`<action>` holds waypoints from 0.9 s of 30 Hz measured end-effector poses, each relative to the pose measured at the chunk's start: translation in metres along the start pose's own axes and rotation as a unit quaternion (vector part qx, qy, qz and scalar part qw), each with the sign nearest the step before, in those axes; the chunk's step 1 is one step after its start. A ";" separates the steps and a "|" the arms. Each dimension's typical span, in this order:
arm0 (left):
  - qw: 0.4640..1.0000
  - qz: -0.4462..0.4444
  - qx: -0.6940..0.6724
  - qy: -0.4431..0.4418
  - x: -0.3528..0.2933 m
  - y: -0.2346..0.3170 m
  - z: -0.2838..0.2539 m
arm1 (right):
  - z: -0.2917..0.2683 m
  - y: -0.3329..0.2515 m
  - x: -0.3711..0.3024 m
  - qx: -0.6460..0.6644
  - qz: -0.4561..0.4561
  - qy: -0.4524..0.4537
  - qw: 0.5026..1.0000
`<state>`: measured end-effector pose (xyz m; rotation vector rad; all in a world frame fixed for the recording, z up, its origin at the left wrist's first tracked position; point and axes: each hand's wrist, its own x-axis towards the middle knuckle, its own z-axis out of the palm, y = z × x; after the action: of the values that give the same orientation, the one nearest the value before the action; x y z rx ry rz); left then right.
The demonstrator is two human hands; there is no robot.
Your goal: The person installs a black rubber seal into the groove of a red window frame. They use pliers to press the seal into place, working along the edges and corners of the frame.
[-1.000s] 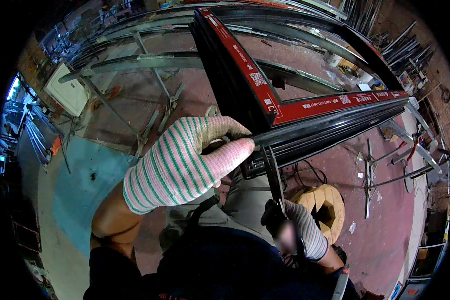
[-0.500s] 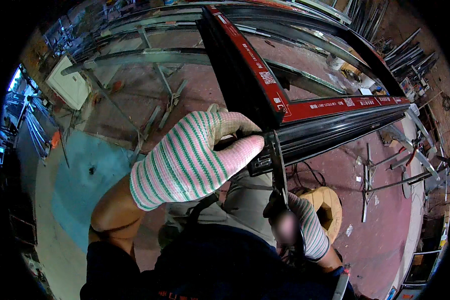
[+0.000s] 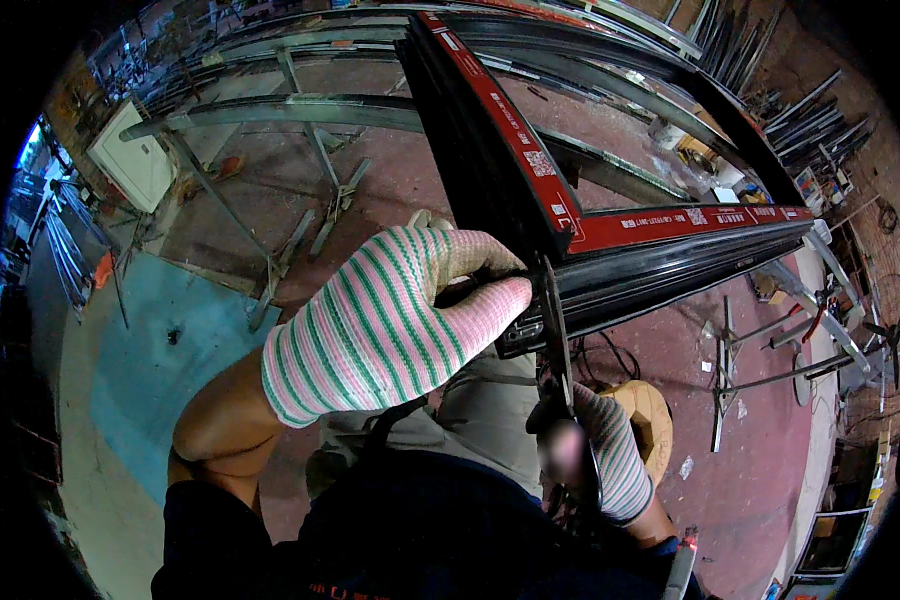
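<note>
A black window-type frame (image 3: 660,255) with red printed film along its top faces has its near corner in front of me. My left hand (image 3: 375,320), in a pink, white and green striped glove, pinches the black frame's corner between thumb and fingers; the fingertips are partly hidden. Against that corner stands a long, flat, dark metal tool (image 3: 557,340), its narrow end up; I cannot make out its exact kind. Lower down, my right hand (image 3: 622,455), in a matching glove, is closed around the tool's lower end. A blurred patch covers part of this grip.
Grey metal rails on legs (image 3: 300,108) stand beyond the frame. A tan ring-shaped roll (image 3: 650,420) lies below, by my right hand, near a black cable (image 3: 610,355). A white panel (image 3: 135,155) leans at far left. Metal stands (image 3: 725,380) are on the right.
The view has shifted slightly. Both hands keep nearly the same places at the frame's corner, and the flat tool remains against it.
</note>
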<state>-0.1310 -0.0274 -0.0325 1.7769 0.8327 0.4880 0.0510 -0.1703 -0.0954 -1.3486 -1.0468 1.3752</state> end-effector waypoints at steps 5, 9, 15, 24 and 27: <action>0.999 0.046 -0.004 0.003 0.000 -0.005 -0.002 | 0.002 0.003 -0.002 -0.008 -0.045 0.017 0.999; 0.999 0.050 -0.006 0.010 -0.003 -0.011 0.000 | -0.003 0.011 0.000 -0.055 -0.059 -0.011 0.997; 0.998 0.048 -0.003 0.033 -0.015 -0.008 0.002 | -0.024 0.046 -0.002 -0.063 -0.039 -0.023 0.997; 0.905 0.062 -0.288 0.308 -0.099 -0.070 -0.033 | -0.082 0.160 -0.019 -0.201 -0.185 0.177 0.946; 0.860 0.215 0.025 0.463 -0.152 -0.114 -0.107 | -0.091 0.185 -0.019 0.027 -0.155 0.238 0.958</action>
<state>-0.3401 -0.0485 -0.0911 1.7408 1.0750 1.7196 0.1333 -0.2318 -0.2751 -1.3206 -0.8404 0.7862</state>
